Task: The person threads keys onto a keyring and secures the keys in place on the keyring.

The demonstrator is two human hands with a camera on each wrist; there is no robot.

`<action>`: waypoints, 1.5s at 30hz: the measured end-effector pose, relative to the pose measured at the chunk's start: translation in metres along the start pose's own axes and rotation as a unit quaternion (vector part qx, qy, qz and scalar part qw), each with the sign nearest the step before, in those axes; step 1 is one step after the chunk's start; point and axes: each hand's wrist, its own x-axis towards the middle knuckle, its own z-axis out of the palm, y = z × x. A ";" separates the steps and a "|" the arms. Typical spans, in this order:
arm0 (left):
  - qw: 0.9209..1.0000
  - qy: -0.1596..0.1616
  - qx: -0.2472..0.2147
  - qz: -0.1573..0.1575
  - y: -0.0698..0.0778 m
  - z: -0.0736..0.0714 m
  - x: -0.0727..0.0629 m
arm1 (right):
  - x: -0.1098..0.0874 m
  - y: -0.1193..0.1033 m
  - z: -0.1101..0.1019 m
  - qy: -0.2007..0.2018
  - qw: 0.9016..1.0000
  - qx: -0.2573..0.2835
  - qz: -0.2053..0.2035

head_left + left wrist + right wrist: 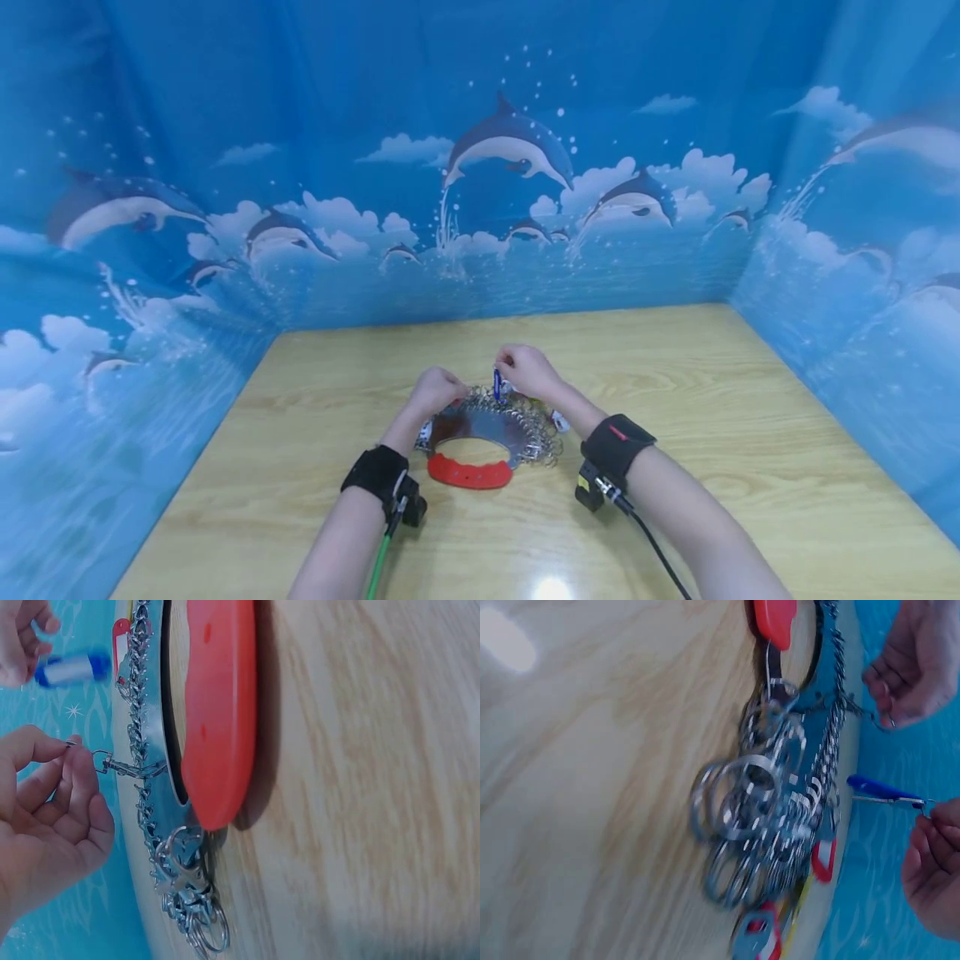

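Observation:
A curved metal key holder with a red grip lies on the table, its outer edge lined with metal clasps and rings. At its far left edge, my left hand pinches the ring end of one metal clasp between thumb and forefinger, pulling it outward from the holder. My right hand holds a blue key tag by the small ring at its end. That tag, with a white label, hangs beside the row of clasps.
Red key tags and a white tag lie by the holder's far and right edges. The wood table meets a blue dolphin-print curtain at the back and sides. Cables run from both wrist cameras.

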 end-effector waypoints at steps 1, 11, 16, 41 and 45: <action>1.000 0.001 0.005 0.002 0.001 -0.001 0.000 | 0.002 -0.004 0.002 -0.001 1.000 -0.015 -0.011; 0.999 -0.008 0.040 0.026 0.004 0.002 0.002 | 0.008 -0.013 0.031 -0.023 0.994 -0.088 -0.057; 0.999 0.008 0.045 0.020 0.002 0.000 0.000 | 0.009 -0.016 0.039 -0.035 0.994 -0.078 -0.064; 0.999 0.005 0.035 0.003 0.002 0.007 0.004 | 0.007 -0.012 0.042 -0.051 0.992 -0.070 -0.094; 0.999 0.013 0.044 -0.012 0.005 0.008 0.005 | 0.006 -0.012 0.040 -0.052 0.990 -0.075 -0.106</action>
